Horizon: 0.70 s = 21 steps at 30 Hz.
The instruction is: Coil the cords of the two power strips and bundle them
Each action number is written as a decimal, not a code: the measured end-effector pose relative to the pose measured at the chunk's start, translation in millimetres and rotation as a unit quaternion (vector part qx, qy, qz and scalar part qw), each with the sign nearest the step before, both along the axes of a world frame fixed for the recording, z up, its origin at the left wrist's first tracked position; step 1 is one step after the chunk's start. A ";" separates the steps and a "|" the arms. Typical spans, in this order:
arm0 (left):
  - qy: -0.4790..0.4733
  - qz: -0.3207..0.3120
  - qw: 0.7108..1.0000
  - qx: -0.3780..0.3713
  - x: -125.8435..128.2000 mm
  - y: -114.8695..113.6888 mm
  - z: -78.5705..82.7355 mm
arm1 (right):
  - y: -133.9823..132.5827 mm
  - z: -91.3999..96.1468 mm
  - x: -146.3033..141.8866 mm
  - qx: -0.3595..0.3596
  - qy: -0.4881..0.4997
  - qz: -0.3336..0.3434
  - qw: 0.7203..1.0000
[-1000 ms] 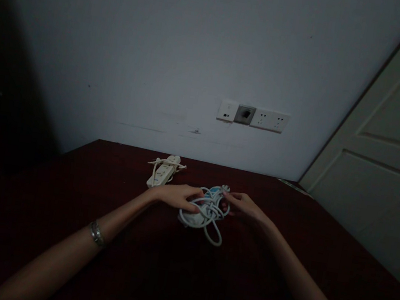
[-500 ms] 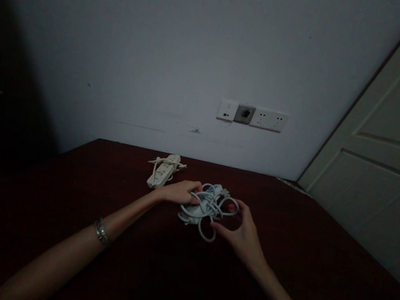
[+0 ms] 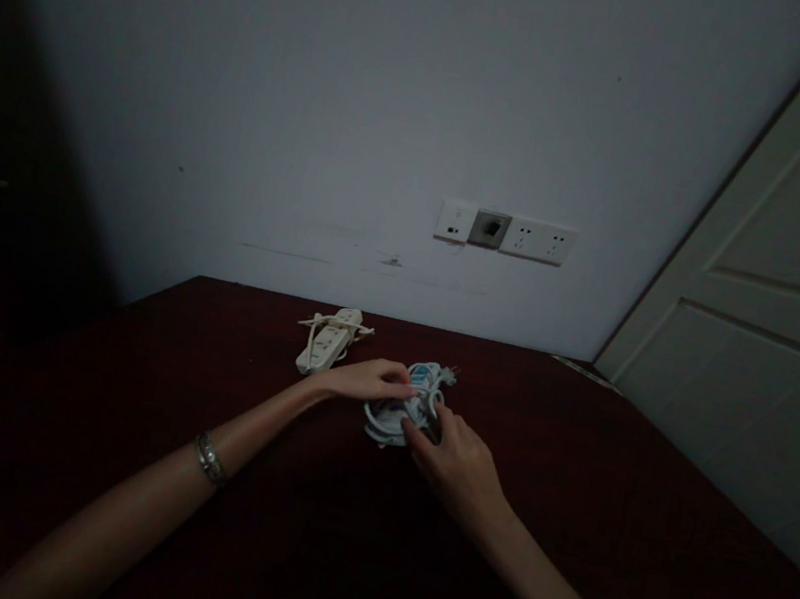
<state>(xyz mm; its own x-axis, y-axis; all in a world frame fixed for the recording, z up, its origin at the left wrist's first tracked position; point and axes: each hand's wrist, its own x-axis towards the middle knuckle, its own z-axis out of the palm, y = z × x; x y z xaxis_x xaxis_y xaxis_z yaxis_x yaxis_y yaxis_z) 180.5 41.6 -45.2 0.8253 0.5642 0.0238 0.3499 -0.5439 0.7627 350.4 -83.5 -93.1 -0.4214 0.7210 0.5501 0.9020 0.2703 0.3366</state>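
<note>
A bundle of white cable (image 3: 387,423) lies in loops on the dark red table, bunched over a pale body with a blue patch that I cannot fully make out. Its plug (image 3: 448,376) sticks out at the far right of the bundle. My left hand (image 3: 376,381) comes in from the left, thumb and fingers closed on the cable loops. From the right, my right hand (image 3: 452,457) pinches loops at the near right side, its thumb along the front. The fingers cover part of the bundle.
Behind my left hand lies a white power strip (image 3: 326,347) with its cord wrapped around it. Wall sockets (image 3: 537,241) and a grey switch plate (image 3: 489,229) sit on the wall behind the table (image 3: 248,346). A panelled door (image 3: 772,298) stands at the right.
My right hand has moved left and inward, pressing the loose cable loops in against the bundle. The loops that stuck out right and near are gathered in. My left hand has barely shifted.
</note>
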 end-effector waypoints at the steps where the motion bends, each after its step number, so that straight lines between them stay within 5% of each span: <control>1: -0.012 -0.011 0.999 -0.029 -1.3 2.8 -0.2 | -0.2 -0.9 3.9 0.004 -0.022 0.006 1.000; 6: -0.054 -0.013 0.989 -0.140 -8.5 12.6 -2.8 | 0.6 -0.6 18.7 0.018 -0.049 0.043 0.998; 11: -0.084 -0.062 0.950 -0.295 -19.0 17.4 -5.4 | 4.2 2.9 19.9 0.013 0.041 0.057 0.997; 16: -0.094 -0.055 0.951 -0.290 -22.8 23.2 -12.0 | 4.8 3.3 24.6 -0.022 0.114 0.071 0.991; 21: -0.122 0.023 0.960 -0.253 -16.1 26.9 -22.6 | 0.4 1.2 29.7 -0.030 0.168 0.068 0.983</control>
